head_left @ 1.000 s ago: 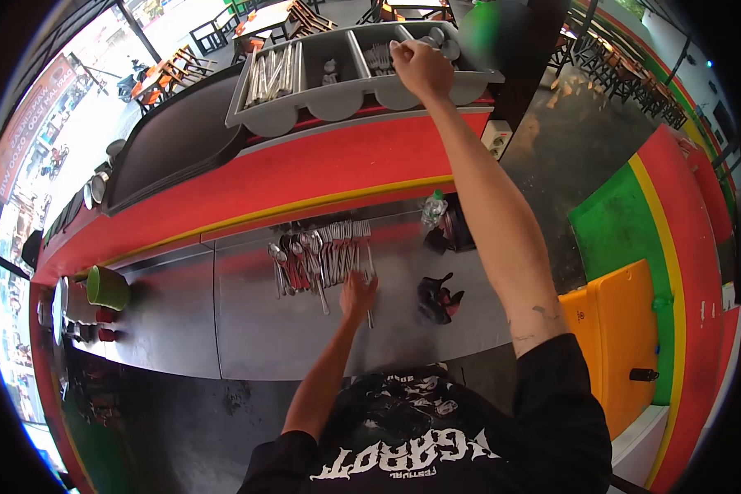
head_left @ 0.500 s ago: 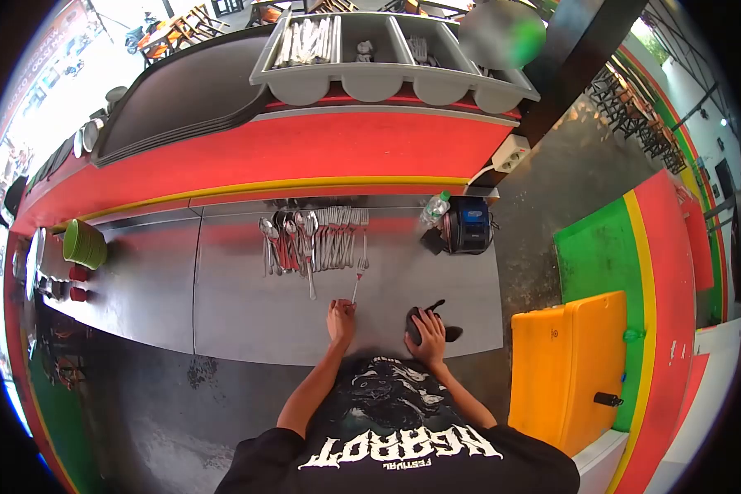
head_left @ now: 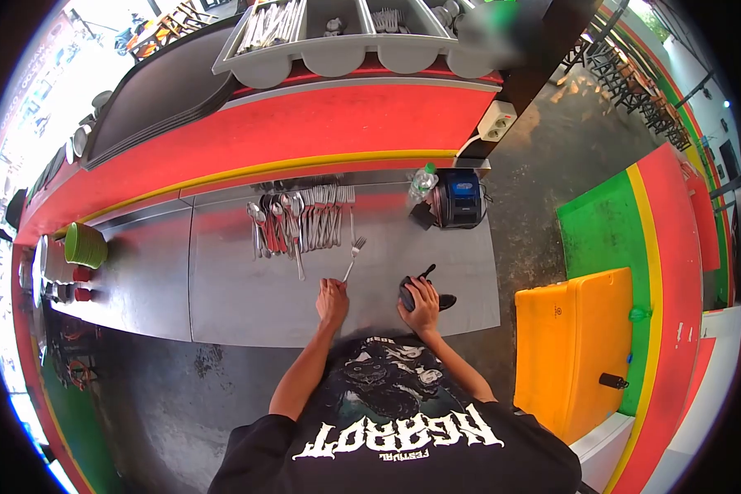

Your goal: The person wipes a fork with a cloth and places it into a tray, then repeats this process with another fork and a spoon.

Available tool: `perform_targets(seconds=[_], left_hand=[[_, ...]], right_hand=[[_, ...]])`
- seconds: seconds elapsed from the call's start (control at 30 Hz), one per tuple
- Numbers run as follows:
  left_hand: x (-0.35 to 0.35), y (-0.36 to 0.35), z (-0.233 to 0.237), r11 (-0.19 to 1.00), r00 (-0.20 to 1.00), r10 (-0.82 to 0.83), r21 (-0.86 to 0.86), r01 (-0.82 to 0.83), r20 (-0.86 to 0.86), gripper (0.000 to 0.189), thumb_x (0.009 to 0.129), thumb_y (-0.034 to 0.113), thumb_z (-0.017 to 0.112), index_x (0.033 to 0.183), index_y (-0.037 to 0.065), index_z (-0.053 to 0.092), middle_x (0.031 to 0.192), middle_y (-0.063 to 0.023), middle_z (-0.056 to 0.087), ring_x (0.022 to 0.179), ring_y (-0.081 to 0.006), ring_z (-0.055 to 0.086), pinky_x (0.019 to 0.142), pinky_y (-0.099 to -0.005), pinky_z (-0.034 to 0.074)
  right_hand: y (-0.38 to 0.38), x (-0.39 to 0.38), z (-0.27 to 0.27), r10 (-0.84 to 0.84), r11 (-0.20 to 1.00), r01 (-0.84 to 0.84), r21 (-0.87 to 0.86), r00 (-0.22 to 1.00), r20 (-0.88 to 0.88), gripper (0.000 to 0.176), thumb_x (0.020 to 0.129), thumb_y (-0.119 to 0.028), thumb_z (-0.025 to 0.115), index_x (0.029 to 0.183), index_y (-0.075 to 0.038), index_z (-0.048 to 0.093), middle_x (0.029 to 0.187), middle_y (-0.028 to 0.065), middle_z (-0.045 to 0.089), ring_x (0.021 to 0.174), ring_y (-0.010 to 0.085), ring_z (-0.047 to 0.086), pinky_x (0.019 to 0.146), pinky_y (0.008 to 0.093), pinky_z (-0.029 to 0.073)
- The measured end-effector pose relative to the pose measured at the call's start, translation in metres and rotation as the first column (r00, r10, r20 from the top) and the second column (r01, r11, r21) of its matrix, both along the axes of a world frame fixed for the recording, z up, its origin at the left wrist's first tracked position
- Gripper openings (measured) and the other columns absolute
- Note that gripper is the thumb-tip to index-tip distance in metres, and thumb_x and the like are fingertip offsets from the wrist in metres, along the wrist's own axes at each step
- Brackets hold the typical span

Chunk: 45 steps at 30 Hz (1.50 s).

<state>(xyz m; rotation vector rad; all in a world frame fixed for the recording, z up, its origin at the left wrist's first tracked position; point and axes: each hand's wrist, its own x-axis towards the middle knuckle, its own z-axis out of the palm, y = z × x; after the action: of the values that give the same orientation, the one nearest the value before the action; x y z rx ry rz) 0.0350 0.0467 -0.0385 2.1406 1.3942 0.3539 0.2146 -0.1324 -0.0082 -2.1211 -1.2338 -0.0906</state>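
Observation:
My left hand (head_left: pixel 332 303) has its fingers closed on the handle end of a fork (head_left: pixel 355 253), whose tines point away from me over the metal counter. Just beyond it lies a row of forks (head_left: pixel 328 216), with several spoons (head_left: pixel 261 221) to the left of them. One spoon's handle sticks out of the row toward me. My right hand (head_left: pixel 422 306) is wrapped over a black object (head_left: pixel 447 302) on the counter. A thin dark part sticks out past the fingers; its kind I cannot make out.
A plastic bottle (head_left: pixel 424 179) stands beside a black-and-blue device (head_left: pixel 461 200) at the counter's back right. Green stacked containers (head_left: pixel 86 245) are at the left. Above the red ledge (head_left: pixel 321 128) sit a grey cutlery tray (head_left: pixel 329 59) and dark trays (head_left: pixel 160 90). A yellow cooler (head_left: pixel 552 354) is right.
The whole view has shifted, so the counter items sit higher in it. The fork in my left hand tilts slightly more to the right. My right hand stays on the black object.

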Motion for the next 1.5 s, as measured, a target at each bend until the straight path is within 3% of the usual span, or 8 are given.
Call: perform_targets(seconds=[0.17,0.37,0.57,0.63,0.7,1.07,1.37,1.5], left_hand=[[-0.008,-0.012,-0.002,0.964,0.988,-0.150,0.216,0.156,-0.045,0.021,0.098,0.025,0.055,0.097,0.004,0.058,0.094,-0.0153,0.062,0.084,-0.0391,0.063,0.070,-0.0505,0.051],[-0.018,-0.050,-0.008,0.844,0.921,0.138,-0.530,0.084,0.365,0.025,0.103,0.026,0.052,0.103,0.001,0.055,0.066,-0.0098,0.062,0.054,-0.0207,0.061,0.050,-0.0348,0.047],[-0.021,-0.104,-0.004,0.675,0.804,0.363,-0.728,0.120,0.470,0.020,0.105,0.021,0.050,0.107,0.002,0.057,0.069,-0.0037,0.060,0.055,-0.0097,0.052,0.052,-0.0263,0.044],[-0.018,-0.114,0.002,0.648,0.804,0.359,-0.746,0.151,0.474,0.022,0.105,0.021,0.052,0.108,0.001,0.057,0.071,-0.0039,0.061,0.057,-0.0101,0.053,0.054,-0.0259,0.045],[-0.011,-0.122,0.012,0.664,0.815,0.294,-0.720,0.201,0.499,0.023,0.104,0.022,0.053,0.110,0.000,0.057,0.073,-0.0042,0.062,0.061,-0.0106,0.056,0.057,-0.0253,0.046],[0.060,-0.158,0.091,0.739,0.714,0.119,-0.542,0.400,0.690,0.015,0.098,0.006,0.050,0.111,-0.002,0.053,0.082,-0.0068,0.064,0.071,-0.0130,0.062,0.064,-0.0272,0.050],[0.041,-0.171,0.117,0.517,0.711,0.061,-0.631,0.578,0.701,0.026,0.106,0.019,0.046,0.119,-0.002,0.052,0.079,-0.0015,0.056,0.070,-0.0078,0.052,0.065,-0.0244,0.045],[0.032,-0.172,0.115,0.479,0.714,0.052,-0.645,0.596,0.698,0.026,0.106,0.018,0.047,0.122,-0.001,0.051,0.081,-0.0005,0.054,0.072,-0.0068,0.052,0.067,-0.0232,0.045]], right_hand=[[-0.002,0.010,0.006,0.104,0.994,-0.103,0.019,0.994,-0.040,0.041,0.075,-0.021,0.075,0.113,-0.009,0.066,0.131,0.0084,0.061,0.129,0.0319,0.052,0.109,0.0462,0.038],[0.004,0.025,-0.003,0.156,0.984,-0.147,0.097,0.983,-0.092,0.035,0.076,-0.020,0.077,0.107,-0.009,0.067,0.115,0.0085,0.065,0.114,0.0322,0.058,0.098,0.0462,0.043],[0.011,0.049,-0.012,0.048,0.996,-0.018,0.088,0.937,-0.346,0.029,0.089,-0.030,0.071,0.101,-0.004,0.067,0.090,0.0132,0.068,0.086,0.0285,0.065,0.077,0.0387,0.051],[0.015,0.057,0.011,0.064,0.970,0.201,0.134,0.321,-0.945,0.035,0.093,-0.038,0.066,0.103,-0.004,0.066,0.091,0.0103,0.068,0.083,0.0228,0.065,0.075,0.0348,0.051],[0.015,0.066,0.025,0.197,0.938,0.323,0.125,-0.200,-0.960,0.040,0.099,-0.041,0.059,0.112,-0.003,0.063,0.086,0.0068,0.068,0.076,0.0166,0.067,0.066,0.0285,0.054],[-0.016,0.040,0.073,0.547,0.832,-0.519,0.194,0.716,-0.434,0.025,0.090,-0.025,0.069,0.103,-0.004,0.068,0.104,0.0133,0.069,0.103,0.0283,0.063,0.094,0.0402,0.045],[-0.014,0.086,0.056,0.297,0.955,-0.292,0.054,0.942,-0.159,0.022,0.086,-0.025,0.071,0.096,-0.005,0.068,0.096,0.0128,0.068,0.093,0.0339,0.062,0.087,0.0447,0.045],[-0.014,0.094,0.038,0.139,0.990,-0.117,0.079,0.893,-0.428,0.030,0.088,-0.030,0.069,0.097,-0.001,0.066,0.087,0.0188,0.068,0.080,0.0372,0.066,0.073,0.0436,0.051]])
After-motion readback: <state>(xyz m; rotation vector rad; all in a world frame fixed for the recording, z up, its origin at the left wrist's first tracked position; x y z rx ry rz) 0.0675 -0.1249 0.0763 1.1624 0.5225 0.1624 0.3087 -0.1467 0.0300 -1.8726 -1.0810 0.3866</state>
